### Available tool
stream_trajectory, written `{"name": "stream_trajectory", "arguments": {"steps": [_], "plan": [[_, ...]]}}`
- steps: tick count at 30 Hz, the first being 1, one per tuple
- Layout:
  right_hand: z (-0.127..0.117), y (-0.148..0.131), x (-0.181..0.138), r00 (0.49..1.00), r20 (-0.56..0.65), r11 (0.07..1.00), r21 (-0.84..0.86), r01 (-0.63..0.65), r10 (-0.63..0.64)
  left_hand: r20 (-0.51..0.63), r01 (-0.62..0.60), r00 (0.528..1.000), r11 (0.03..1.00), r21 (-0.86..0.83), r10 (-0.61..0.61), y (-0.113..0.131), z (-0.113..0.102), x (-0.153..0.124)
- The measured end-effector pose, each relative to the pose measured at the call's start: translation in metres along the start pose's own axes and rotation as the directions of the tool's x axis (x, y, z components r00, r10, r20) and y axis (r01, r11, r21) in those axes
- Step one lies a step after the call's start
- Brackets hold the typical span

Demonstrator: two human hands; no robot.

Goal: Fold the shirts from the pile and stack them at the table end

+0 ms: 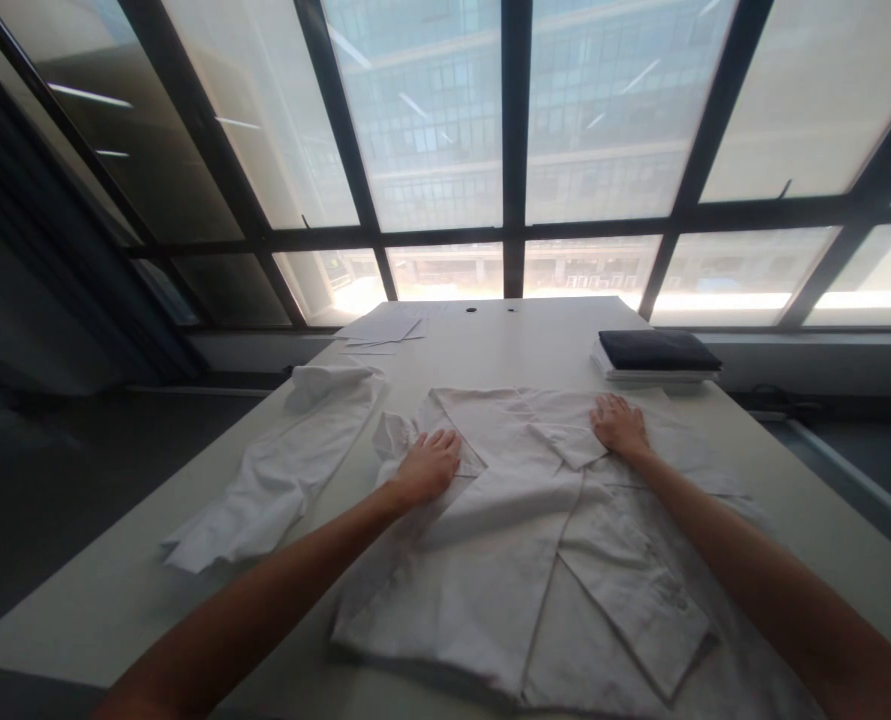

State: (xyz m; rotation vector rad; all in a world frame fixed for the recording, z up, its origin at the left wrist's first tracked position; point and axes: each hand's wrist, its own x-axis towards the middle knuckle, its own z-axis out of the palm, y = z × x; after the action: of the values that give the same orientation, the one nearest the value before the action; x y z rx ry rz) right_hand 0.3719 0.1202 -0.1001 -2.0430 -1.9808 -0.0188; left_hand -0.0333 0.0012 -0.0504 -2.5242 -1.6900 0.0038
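A white shirt (512, 560) lies spread on the pale table (490, 335) in front of me, its sleeves folded inward across the body. My left hand (428, 464) rests on the shirt's upper left part, fingers curled and pressed down on the cloth. My right hand (619, 422) lies flat on the upper right part, near the shoulder, fingers stretched out. Neither hand lifts any fabric.
A second white garment (280, 475) lies crumpled on the left of the table. A stack of folded clothes topped by a dark piece (655, 355) sits at the far right. Papers (381, 330) lie at the far edge. Large windows rise behind the table.
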Motion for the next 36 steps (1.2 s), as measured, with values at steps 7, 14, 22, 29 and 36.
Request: {"name": "stream_trajectory", "arguments": {"steps": [7, 14, 22, 29, 36], "plan": [[-0.001, 0.007, 0.005, 0.985, -0.146, 0.976, 0.182, 0.118, -0.092, -0.128, 0.189, 0.974, 0.982, 0.0, -0.188, -0.043, 0.003, -0.06], [-0.012, 0.002, 0.002, 0.946, -0.236, 0.857, 0.415, 0.306, -0.223, -0.195, -0.001, 0.981, 0.996, -0.084, -0.016, 0.001, -0.014, -0.065], [-0.045, -0.012, -0.048, 0.803, 0.096, 0.76, 0.403, 0.509, -0.588, -0.031, -0.007, 1.0, 0.987, -0.16, 0.002, 0.026, 0.007, -0.048], [-0.055, -0.029, -0.051, 0.908, -0.018, 0.873, 0.265, 0.409, -0.419, 0.006, 0.039, 0.999, 0.988, -0.147, -0.039, 0.026, 0.006, -0.043], [-0.073, -0.045, -0.067, 0.904, -0.099, 0.849, 0.315, 0.424, -0.415, -0.029, 0.039, 0.999, 0.988, -0.153, -0.044, 0.025, 0.012, -0.041]]}}
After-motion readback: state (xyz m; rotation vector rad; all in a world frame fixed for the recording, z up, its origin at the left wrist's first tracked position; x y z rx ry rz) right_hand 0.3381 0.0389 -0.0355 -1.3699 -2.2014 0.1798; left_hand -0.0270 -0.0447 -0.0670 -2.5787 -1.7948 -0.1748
